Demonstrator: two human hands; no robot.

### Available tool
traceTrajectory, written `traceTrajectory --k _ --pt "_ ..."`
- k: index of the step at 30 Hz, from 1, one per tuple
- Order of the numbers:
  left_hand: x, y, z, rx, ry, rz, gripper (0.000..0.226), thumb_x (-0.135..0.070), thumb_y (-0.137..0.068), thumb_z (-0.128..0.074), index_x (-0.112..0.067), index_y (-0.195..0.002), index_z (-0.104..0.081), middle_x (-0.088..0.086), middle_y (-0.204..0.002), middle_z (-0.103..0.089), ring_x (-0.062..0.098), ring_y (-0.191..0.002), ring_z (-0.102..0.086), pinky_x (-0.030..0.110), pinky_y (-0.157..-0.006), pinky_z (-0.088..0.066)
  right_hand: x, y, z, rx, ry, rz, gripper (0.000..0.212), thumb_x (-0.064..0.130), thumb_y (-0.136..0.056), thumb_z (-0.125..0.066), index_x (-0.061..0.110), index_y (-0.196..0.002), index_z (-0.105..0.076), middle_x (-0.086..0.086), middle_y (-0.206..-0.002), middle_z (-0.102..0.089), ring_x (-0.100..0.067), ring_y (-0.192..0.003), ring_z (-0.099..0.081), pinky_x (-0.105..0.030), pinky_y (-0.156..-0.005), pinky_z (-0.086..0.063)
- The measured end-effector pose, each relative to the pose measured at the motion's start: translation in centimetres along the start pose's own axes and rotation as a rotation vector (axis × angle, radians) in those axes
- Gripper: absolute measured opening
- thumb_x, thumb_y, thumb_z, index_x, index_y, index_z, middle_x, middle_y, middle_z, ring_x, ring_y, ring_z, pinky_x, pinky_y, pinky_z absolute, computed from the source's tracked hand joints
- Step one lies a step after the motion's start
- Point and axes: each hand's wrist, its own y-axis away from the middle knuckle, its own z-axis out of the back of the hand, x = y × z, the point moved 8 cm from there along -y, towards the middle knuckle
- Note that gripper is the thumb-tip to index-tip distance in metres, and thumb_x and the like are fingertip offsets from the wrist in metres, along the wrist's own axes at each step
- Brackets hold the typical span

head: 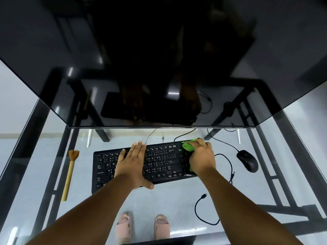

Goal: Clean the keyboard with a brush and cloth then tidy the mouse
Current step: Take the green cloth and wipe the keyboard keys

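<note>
A black keyboard [159, 161] lies on the glass desk [177, 200] in front of me. My left hand [132, 165] rests flat on its left half, fingers together and pointing away. My right hand [201, 156] presses a green cloth [188, 147] onto the keyboard's right end, over the number pad. A wooden brush [69, 172] with tan bristles lies on the glass left of the keyboard, bristles away from me. A black mouse [247, 160] sits to the right of the keyboard, its cable [228, 161] looping between them.
A large dark monitor [159, 68] hangs over the far side of the desk. A loose black cable [200, 211] with a plug curls near the front right. The black desk frame and my feet in pink slippers [141, 227] show through the glass.
</note>
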Motion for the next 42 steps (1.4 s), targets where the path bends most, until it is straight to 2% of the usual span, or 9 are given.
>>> traceTrajectory --k 3,8,15,21,24,28,31,38,42 --pt "0.2 -0.1 -0.1 0.003 0.009 0.006 0.147 -0.08 -0.052 -0.069 -0.02 -0.149 0.024 -0.005 -0.157 0.028 0.013 -0.145 0.023 0.045 -0.119 0.01 1.8 0.2 -0.6 -0.006 -0.029 -0.031 0.057 -0.012 -0.07 -0.047 0.017 -0.113 -0.068 0.002 -0.115 -0.055 -0.025 -0.101 -0.041 -0.037 -0.088 -0.048" --pt "0.4 0.0 -0.2 0.003 0.007 0.003 0.146 -0.082 -0.053 -0.066 -0.021 -0.148 0.026 -0.006 -0.155 0.032 0.012 -0.144 0.024 0.046 -0.119 0.01 3.1 0.6 -0.6 0.047 -0.024 0.177 0.059 -0.012 -0.075 -0.048 0.019 -0.122 -0.065 0.006 -0.119 -0.057 -0.021 -0.104 -0.044 -0.028 -0.092 -0.045" --pt "0.8 0.3 -0.4 -0.004 0.023 0.043 0.149 -0.086 -0.051 -0.063 -0.017 -0.148 0.027 -0.004 -0.154 0.034 0.011 -0.144 0.026 0.045 -0.119 0.012 0.3 -0.8 0.4 -0.042 -0.055 -0.042 0.056 -0.011 -0.078 -0.047 0.01 -0.127 -0.062 -0.006 -0.128 -0.054 -0.029 -0.109 -0.045 -0.031 -0.097 -0.044" --pt "0.8 0.3 -0.3 -0.012 0.032 0.041 0.148 -0.085 -0.051 -0.064 -0.019 -0.149 0.024 -0.004 -0.156 0.031 0.011 -0.144 0.024 0.045 -0.119 0.011 6.7 -0.3 -2.1 0.082 -0.012 0.285 0.064 -0.009 -0.077 -0.051 0.019 -0.134 -0.056 0.005 -0.132 -0.05 -0.021 -0.116 -0.041 -0.032 -0.105 -0.041" --pt "0.9 0.3 -0.2 -0.026 0.042 0.035 0.148 -0.085 -0.05 -0.064 -0.019 -0.15 0.022 -0.005 -0.157 0.029 0.011 -0.145 0.023 0.045 -0.119 0.011 5.0 0.5 -1.6 0.075 -0.009 0.382 0.064 -0.011 -0.074 -0.056 0.017 -0.131 -0.06 0.004 -0.131 -0.055 -0.024 -0.111 -0.049 -0.035 -0.101 -0.046" --pt "0.9 0.3 -0.3 -0.019 0.045 0.037 0.149 -0.084 -0.049 -0.066 -0.019 -0.15 0.022 -0.005 -0.157 0.028 0.01 -0.145 0.022 0.044 -0.119 0.011 -0.3 -1.1 -0.1 -0.027 -0.037 0.148 0.059 -0.016 -0.072 -0.052 0.012 -0.123 -0.067 -0.002 -0.125 -0.06 -0.029 -0.108 -0.051 -0.04 -0.097 -0.049" --pt "1.0 0.2 -0.2 -0.022 0.047 0.04 0.149 -0.083 -0.049 -0.067 -0.02 -0.151 0.02 -0.005 -0.158 0.026 0.01 -0.146 0.021 0.043 -0.119 0.01 0.7 -2.5 -0.6 -0.003 -0.037 0.051 0.064 -0.013 -0.073 -0.048 0.016 -0.128 -0.063 0.001 -0.13 -0.055 -0.027 -0.114 -0.043 -0.038 -0.1 -0.045" --pt "0.9 0.2 -0.1 -0.032 0.05 0.048 0.149 -0.081 -0.046 -0.07 -0.022 -0.152 0.017 -0.005 -0.16 0.022 0.011 -0.147 0.018 0.045 -0.12 0.007 6.4 2.1 -2.4 0.045 -0.155 0.484 0.058 -0.018 -0.073 -0.055 0.015 -0.119 -0.069 0.001 -0.121 -0.063 -0.024 -0.106 -0.053 -0.035 -0.097 -0.048" --pt "0.9 0.4 -0.3 -0.026 0.055 0.056 0.148 -0.081 -0.048 -0.069 -0.022 -0.151 0.02 -0.007 -0.159 0.026 0.01 -0.146 0.021 0.047 -0.119 0.008 1.6 3.4 -1.6 -0.042 -0.168 0.418 0.059 -0.019 -0.069 -0.054 0.016 -0.114 -0.072 -0.001 -0.119 -0.064 -0.026 -0.103 -0.055 -0.039 -0.094 -0.051"
